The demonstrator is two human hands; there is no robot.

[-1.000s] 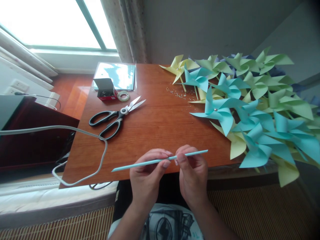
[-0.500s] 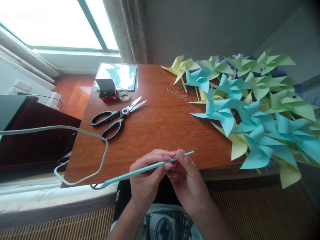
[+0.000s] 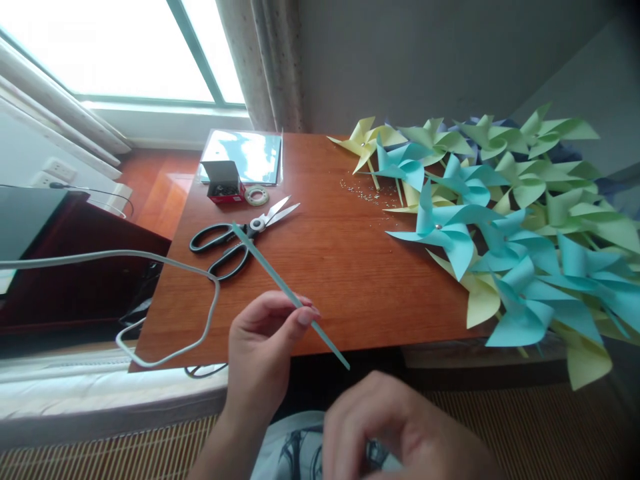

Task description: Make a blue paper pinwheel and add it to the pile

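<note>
Our left hand (image 3: 265, 340) pinches a thin blue paper stick (image 3: 287, 293) above the near table (image 3: 330, 267) edge, angled toward the scissors (image 3: 235, 243). Our right hand (image 3: 400, 427), blurred and loosely curled, holds nothing. Paper pinwheels (image 3: 500, 227) crowd the right side.

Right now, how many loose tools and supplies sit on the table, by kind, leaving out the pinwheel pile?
Scissors: 1
Tape roll: 1
Small box: 1
Clear folder: 1
Total: 4
The teal stick is not on the table; the left hand holds it.
</note>
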